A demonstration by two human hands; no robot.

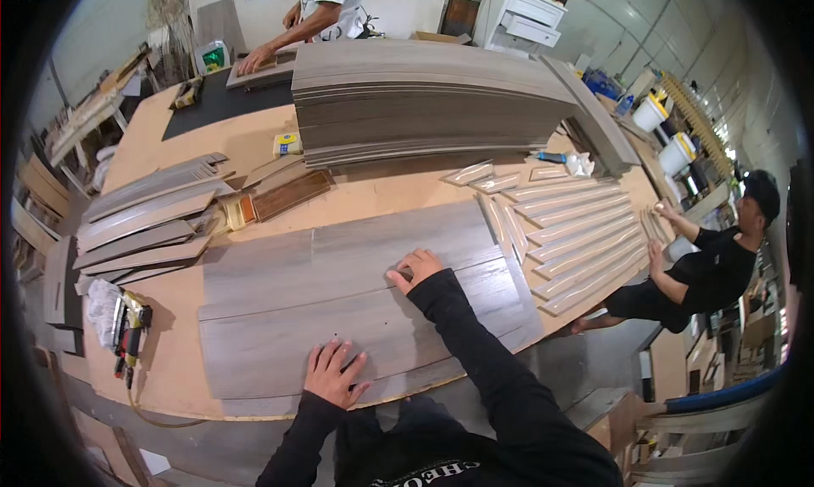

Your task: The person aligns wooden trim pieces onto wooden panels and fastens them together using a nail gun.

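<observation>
Grey wood-grain boards [263,351] lie flat side by side on the table in front of me, with long seams between them. My left hand [336,372] rests palm down on the near board, fingers spread, holding nothing. Farther up and to the right, my right hand [415,271] is curled on the boards near a seam. A small dark patch shows between its thumb and fingers; whether it is an object or shadow I cannot make out. Right of the boards lie several mitred strips [585,232] with pale wavy glue lines on them.
A tall board stack [432,105] stands at the back. Loose boards [148,220], a nail gun [130,326] with its hose and a white rag [103,311] lie left. A glue brush [551,158] lies by the strips. One co-worker [712,258] handles strips at right; another [326,16] works behind.
</observation>
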